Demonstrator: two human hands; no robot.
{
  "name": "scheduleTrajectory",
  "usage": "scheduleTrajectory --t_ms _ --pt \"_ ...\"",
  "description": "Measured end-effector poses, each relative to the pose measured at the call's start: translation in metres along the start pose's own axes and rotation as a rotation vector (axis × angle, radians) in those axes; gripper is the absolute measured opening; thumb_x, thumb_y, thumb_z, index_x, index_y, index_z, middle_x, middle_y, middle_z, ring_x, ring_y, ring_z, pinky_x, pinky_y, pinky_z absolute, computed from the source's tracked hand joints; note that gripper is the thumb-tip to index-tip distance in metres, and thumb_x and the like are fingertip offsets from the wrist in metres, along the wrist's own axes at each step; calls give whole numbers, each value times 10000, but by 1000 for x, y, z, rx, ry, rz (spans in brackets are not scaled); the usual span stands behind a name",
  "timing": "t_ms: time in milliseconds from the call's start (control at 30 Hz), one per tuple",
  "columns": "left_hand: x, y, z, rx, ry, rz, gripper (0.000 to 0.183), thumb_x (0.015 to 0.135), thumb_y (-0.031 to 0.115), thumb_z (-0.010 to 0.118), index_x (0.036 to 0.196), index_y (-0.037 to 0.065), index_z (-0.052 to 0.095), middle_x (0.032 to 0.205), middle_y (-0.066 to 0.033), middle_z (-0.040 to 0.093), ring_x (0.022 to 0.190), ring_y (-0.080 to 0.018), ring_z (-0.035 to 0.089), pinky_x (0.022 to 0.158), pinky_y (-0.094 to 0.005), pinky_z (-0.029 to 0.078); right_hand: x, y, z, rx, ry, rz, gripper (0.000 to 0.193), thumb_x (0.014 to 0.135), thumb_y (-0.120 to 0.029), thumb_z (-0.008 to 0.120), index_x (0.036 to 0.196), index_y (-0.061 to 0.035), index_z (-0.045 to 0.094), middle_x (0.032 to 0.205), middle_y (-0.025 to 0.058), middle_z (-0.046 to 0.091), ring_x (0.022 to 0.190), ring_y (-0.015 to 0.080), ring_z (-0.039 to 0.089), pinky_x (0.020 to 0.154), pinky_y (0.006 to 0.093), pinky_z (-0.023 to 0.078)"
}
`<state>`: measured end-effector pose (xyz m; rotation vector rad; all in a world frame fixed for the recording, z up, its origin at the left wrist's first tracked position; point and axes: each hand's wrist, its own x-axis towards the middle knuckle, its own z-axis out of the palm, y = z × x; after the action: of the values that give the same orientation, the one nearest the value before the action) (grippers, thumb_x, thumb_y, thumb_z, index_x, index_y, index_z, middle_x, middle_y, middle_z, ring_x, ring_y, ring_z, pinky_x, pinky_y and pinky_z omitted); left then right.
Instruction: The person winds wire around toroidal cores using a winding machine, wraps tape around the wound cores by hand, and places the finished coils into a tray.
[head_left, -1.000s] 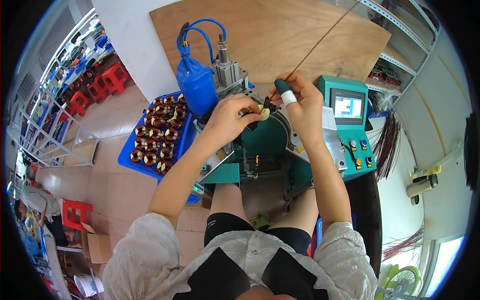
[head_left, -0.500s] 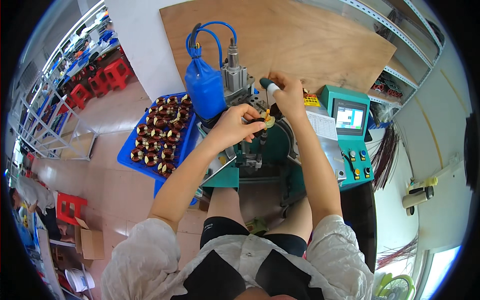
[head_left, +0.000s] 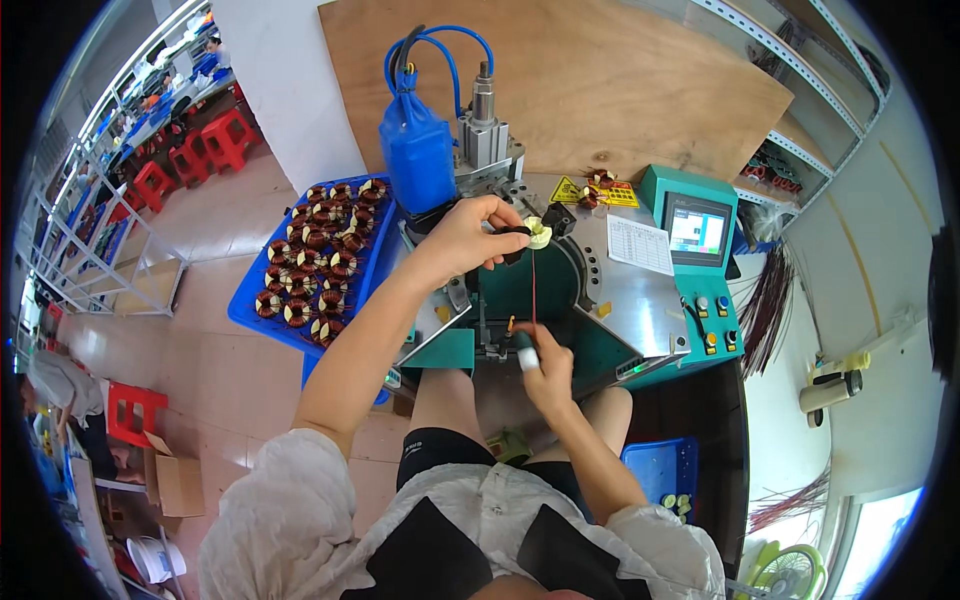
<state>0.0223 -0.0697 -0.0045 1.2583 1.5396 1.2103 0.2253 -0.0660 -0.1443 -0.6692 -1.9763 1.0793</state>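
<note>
Plywood sheet, broad and tan [head_left: 560, 90], backs our station; in front of it we have a steel-topped green machine [head_left: 640, 300] with a green control box [head_left: 655, 192] at its right, screen tilted up, presumably for easy reading. Blue plastic tray [head_left: 243, 308] full of copper-brown ring coils [head_left: 300, 262] sits to our left, likely for a short reach. Workpiece is a pale cream-yellow ring [head_left: 539, 234] over the machine's curved cut-out [head_left: 505, 295]. Our left hand [head_left: 472, 238] has thumb and forefinger pinched at the ring's left edge, probably bracing it against the pull. Dark piece [head_left: 514, 258] shows under those fingers; can't tell if it bears the ring. Thin dark-red wire [head_left: 533, 290] runs straight down from the ring to our right hand [head_left: 547, 372], low over the cut-out; fingers there are curled, a bit blurred, and look closed on the wire. Straight run suggests we hold it taut. One right digit wears a dark green cover [head_left: 524, 343] plus white tape [head_left: 528, 360], likely against wire chafe. Blue plastic bin [head_left: 640, 453] with pale pieces [head_left: 681, 503] sits low on our right.
</note>
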Motion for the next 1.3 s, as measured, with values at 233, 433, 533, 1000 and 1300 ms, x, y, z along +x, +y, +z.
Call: scheduleTrajectory --t_ms 233,433,533,1000,1300 --pt "-2 -4 1 15 42 32 298 813 173 749 1014 -8 624 873 -53 619 649 -100 589 515 -241 452 76 -102 -69 -169 142 -297 319 747 12 541 1053 36 629 841 238 646 736 374 659 660 371 511" --pt "-2 -3 7 29 71 60 345 803 202 756 1037 -15 625 871 -66 635 652 -106 591 518 -248 452 208 -94 -55 -349 95 -227 171 726 -100 577 787 11 692 710 254 611 680 427 603 648 448 486" --pt "-6 -7 1 38 98 47 345 796 206 759 1032 -10 629 888 -70 646 657 -104 597 520 -253 457 185 -100 -50 -550 32 -313 194 713 -76 596 857 -31 718 724 212 644 693 389 637 666 454 505" --pt "-63 -42 25 83 532 391 321 852 90 694 1139 24 565 1068 -94 605 706 -124 605 623 -245 490 2 -53 -44 -65 -60 13 283 784 28 575 1060 2 637 888 174 663 762 269 686 683 297 507" --pt "-73 -41 82 83 282 370 213 855 43 662 1059 11 610 979 -98 600 722 -163 627 627 -265 493 200 -99 -73 -604 91 -305 175 711 -62 617 844 -26 727 777 207 659 714 375 637 673 403 510"
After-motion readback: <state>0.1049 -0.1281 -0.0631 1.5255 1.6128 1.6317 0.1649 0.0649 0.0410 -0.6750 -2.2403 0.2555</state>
